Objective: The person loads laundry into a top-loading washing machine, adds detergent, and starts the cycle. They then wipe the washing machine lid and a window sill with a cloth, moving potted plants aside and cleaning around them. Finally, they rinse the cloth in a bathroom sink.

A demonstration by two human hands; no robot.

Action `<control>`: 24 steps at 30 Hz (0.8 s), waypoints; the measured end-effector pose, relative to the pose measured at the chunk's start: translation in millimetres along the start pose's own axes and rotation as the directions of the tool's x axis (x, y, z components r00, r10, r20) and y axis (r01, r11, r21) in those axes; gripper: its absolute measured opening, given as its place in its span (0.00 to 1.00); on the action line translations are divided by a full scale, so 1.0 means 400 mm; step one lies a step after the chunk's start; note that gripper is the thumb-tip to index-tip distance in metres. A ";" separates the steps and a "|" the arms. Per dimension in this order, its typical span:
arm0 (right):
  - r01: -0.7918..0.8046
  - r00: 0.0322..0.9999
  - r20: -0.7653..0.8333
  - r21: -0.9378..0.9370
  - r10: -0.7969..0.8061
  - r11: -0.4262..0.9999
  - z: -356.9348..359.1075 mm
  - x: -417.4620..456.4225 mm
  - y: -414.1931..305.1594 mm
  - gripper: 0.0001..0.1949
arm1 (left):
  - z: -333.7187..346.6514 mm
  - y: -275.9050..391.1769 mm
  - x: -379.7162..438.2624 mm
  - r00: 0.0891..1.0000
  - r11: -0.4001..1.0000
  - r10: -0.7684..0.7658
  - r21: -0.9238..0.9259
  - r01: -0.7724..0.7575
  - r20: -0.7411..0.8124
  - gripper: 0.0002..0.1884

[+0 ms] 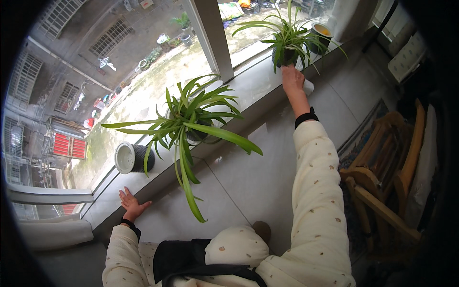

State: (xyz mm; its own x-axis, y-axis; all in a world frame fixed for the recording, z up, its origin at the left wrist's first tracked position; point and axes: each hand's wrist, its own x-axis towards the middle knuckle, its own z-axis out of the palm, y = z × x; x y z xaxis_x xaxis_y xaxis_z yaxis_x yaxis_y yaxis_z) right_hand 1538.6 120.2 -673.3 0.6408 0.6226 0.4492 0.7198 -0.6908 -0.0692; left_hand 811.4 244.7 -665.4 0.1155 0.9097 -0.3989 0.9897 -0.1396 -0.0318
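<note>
My left hand (132,205) rests on the light window sill (111,192) with its fingers spread and nothing in it. Just beyond it stands a dark textured pot (143,158) with a white inner rim. My right hand (293,79) is curled at the base of the far spider plant's dark pot (284,56). Crumpled white cloth or tissue (308,87) sticks out beside that hand and hangs past the sill's edge; the fingers' hold on it is partly hidden. Between my hands, a larger spider plant (190,120) spreads long leaves over the sill's front edge.
Another dark pot (319,42), with something yellow inside, stands behind the far plant. A window frame post (211,43) rises from the sill. Grey floor tiles (229,179) lie below. To my right are wooden chair-like frames (383,172). A rolled pale curtain (53,231) is at left.
</note>
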 end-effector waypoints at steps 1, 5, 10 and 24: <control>-0.018 0.999 0.033 0.084 0.015 0.996 -0.007 -0.018 -0.002 0.05 | -0.002 0.000 -0.004 1.000 1.000 -0.010 -0.002 0.011 0.007 0.75; -0.104 0.995 0.054 0.571 0.089 0.815 -0.111 -0.127 0.013 0.02 | -0.020 0.023 -0.016 0.999 0.999 -0.034 -0.013 0.035 0.022 0.75; -0.489 0.857 0.480 0.872 0.188 0.000 -0.236 -0.309 0.014 0.04 | -0.036 0.035 -0.021 0.998 0.998 -0.059 0.033 0.058 0.028 0.74; -0.908 0.359 0.872 0.245 -0.332 -0.339 -0.276 -0.911 -0.258 0.08 | 0.094 0.442 -0.366 0.642 0.564 0.764 -0.419 -0.711 -0.061 0.34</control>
State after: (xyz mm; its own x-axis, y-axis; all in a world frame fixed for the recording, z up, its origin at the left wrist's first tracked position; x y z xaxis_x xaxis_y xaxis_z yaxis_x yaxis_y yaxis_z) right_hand 1201.3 -75.9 -731.3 0.2242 0.7738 -0.5925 -0.7603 -0.2415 -0.6030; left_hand 966.5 72.0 -647.0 0.8358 0.5012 -0.2241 0.5113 -0.5619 0.6503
